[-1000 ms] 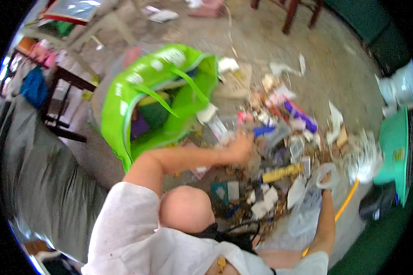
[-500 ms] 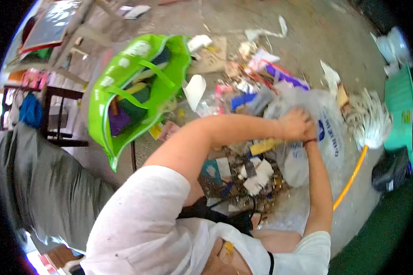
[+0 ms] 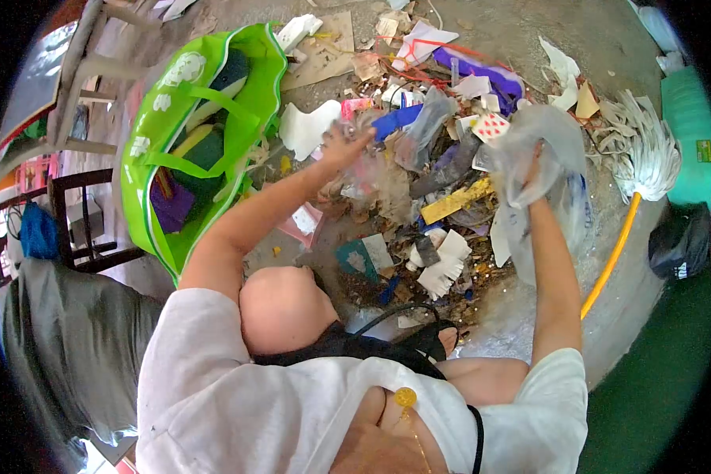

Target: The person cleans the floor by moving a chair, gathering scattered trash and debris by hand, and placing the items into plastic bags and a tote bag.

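Head: two hands (image 3: 342, 148), one with plastic bag (image 3: 565, 142)

Free flr (image 3: 513, 35) at the far side, past the litter pile (image 3: 442, 178). Btwn L hand (image 3: 344, 148) and R hand the pile blocks low moves; room above it. On the left, upright green bag (image 3: 259, 91) w/ looped straps is in the way. Right: clear plastic bag (image 3: 565, 130) round R hand (image 3: 536, 162), then mop (image 3: 644, 150). Near left: bent knee (image 3: 280, 304).
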`<state>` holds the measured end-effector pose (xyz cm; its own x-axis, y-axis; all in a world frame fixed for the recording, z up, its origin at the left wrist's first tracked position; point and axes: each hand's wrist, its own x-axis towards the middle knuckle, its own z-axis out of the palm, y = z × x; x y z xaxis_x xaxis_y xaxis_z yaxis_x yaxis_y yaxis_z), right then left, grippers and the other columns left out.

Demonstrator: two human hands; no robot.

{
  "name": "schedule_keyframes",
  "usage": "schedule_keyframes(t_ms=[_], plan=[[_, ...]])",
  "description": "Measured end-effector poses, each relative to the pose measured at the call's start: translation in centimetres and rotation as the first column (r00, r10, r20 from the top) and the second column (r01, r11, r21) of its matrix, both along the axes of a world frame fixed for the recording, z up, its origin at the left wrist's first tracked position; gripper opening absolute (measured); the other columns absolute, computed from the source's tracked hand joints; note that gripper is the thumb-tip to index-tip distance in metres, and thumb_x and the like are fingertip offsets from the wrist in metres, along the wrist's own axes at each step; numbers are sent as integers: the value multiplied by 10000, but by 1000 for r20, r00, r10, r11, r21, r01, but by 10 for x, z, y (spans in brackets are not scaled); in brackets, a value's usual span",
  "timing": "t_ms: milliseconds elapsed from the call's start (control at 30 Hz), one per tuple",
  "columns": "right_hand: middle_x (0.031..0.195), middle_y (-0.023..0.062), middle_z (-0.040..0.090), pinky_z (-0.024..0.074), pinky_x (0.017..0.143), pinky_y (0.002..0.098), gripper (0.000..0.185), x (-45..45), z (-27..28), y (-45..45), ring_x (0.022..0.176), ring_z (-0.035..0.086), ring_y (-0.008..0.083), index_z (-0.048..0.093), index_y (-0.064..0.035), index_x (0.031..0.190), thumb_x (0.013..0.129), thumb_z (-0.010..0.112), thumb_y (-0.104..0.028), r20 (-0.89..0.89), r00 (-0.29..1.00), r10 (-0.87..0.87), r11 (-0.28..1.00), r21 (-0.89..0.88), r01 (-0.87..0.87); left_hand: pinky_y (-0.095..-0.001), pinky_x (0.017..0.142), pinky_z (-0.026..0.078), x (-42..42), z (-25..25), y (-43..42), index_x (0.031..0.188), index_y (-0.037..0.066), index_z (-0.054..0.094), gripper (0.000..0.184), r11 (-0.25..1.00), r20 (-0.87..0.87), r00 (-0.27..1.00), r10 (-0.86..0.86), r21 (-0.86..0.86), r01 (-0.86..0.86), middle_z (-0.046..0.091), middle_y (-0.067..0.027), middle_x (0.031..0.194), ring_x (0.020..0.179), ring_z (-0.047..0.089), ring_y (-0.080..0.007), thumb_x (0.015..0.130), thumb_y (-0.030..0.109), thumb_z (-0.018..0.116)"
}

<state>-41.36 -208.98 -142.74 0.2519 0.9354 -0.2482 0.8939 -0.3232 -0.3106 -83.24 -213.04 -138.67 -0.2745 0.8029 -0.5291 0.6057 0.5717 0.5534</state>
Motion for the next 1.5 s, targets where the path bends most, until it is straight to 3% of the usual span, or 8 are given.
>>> schedule_keyframes(t_ms=[133,400,500,600,800,900,1067,1500], plan=[[955,165,560,393,784,369,400,-39,-4,-1,901,531,293,544,12,934,781,459,-347,-103,994,-35,998,-46,31,-359,961,254,48,24,6,1272,-72,19,1117,973,483,875,-4,205,-109,246,-240,1269,1187,259,-315,591,536,663],[1002,165,547,384,805,368,470,-87,-1,-25,936,518,296,522,17,986,785,441,-399,-477,864,-161,972,-230,54,-351,892,337,68,23,-10,1287,0,-11,1073,975,739,660,131,23,-220,333,-179,1222,1092,370,-258,606,412,709],[1020,165,542,380,813,368,496,-121,3,-32,950,512,297,514,19,1006,786,435,-419,-687,659,-308,929,-366,52,-388,888,346,58,50,-20,1270,40,171,872,976,811,550,197,-109,-189,364,-126,1216,1087,385,-243,644,335,701],[1038,165,537,377,821,368,523,-146,14,-33,963,507,298,506,21,1025,788,428,-438,-819,330,-470,867,-498,0,-397,850,378,46,36,-23,1227,40,314,757,966,661,709,244,-228,-120,416,-114,1189,1043,438,-236,648,361,682],[1074,166,527,370,836,367,577,-172,51,-29,990,497,300,489,25,1064,791,415,-477,-865,25,-501,857,-500,-128,-352,775,430,31,95,-53,1006,24,549,421,965,903,343,260,-235,-113,565,-77,988,890,530,-192,673,255,665],[1076,168,525,371,836,366,575,-177,69,-22,990,497,300,485,25,1069,792,413,-474,-892,57,-449,882,-452,-134,-330,752,442,27,82,-53,1000,25,552,398,966,938,298,179,-109,-236,566,-66,986,879,534,-190,680,235,660],[1079,171,521,372,837,364,571,-227,105,12,990,497,300,478,24,1077,795,412,-467,-944,107,-312,935,-325,-143,-332,751,443,-16,151,-46,993,47,552,378,931,923,156,352,-328,-159,555,-71,1006,850,546,-190,690,254,642],[1088,181,511,374,838,360,562,-423,152,14,990,496,300,460,23,1099,803,407,-451,-974,94,-205,935,-223,-276,-360,714,446,-180,178,-29,936,48,569,348,880,855,330,400,-258,-399,581,-109,923,791,552,-211,714,317,588]])
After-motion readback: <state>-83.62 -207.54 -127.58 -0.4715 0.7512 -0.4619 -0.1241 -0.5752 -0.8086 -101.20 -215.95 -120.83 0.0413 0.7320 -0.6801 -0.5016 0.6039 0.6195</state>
